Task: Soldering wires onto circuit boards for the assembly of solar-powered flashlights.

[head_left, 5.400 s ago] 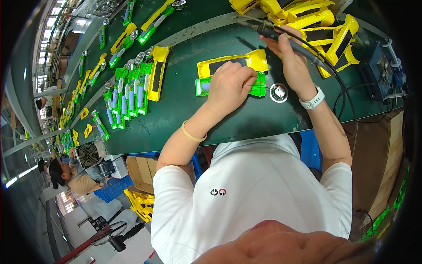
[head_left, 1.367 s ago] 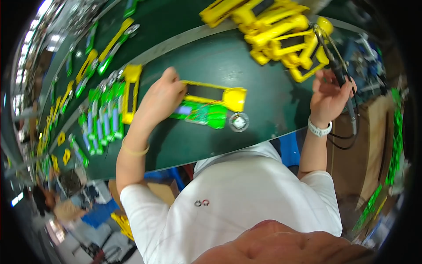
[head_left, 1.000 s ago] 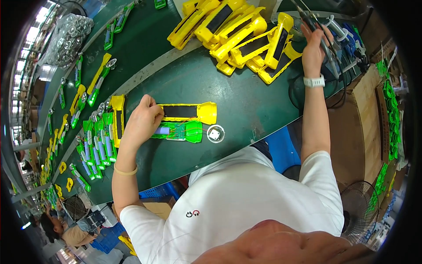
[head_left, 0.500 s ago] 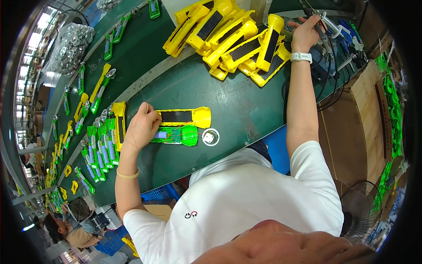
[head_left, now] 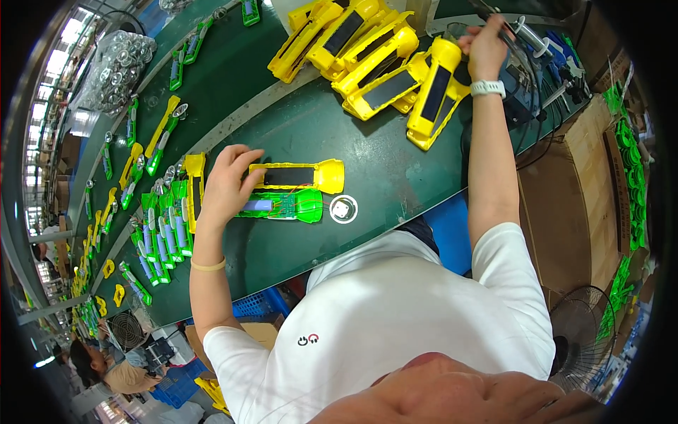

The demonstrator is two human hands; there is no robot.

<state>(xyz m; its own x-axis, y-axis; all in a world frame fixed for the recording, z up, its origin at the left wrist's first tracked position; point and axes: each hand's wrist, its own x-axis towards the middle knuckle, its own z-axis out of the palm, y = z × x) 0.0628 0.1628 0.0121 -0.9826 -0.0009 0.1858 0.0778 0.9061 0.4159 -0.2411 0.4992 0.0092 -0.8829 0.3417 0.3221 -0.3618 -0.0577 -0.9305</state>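
My left hand (head_left: 232,180) has its fingers apart, with the thumb at the left end of a yellow flashlight shell (head_left: 329,177) carrying a dark panel. Just below that shell, a green flashlight half (head_left: 309,205) holds a blue battery cell (head_left: 257,205) and a small circuit board (head_left: 285,205). Thin red wires run from it to a round white lamp piece (head_left: 343,209) on the bench. At the far right my right hand (head_left: 486,53) is closed around a dark pen-shaped tool (head_left: 503,23), apparently a soldering iron, beside a metal stand (head_left: 531,37).
Yellow shells (head_left: 381,67) are piled at the back of the green bench (head_left: 395,169). Several green halves with batteries (head_left: 162,237) lie in rows at left. A bag of reflectors (head_left: 116,71) sits farther back. Black cables (head_left: 540,120) hang over the right edge.
My left hand's fingers have spread from a pinch. My right hand has shifted slightly up and left with the dark tool. The pile of yellow shells appears smaller and shifted.
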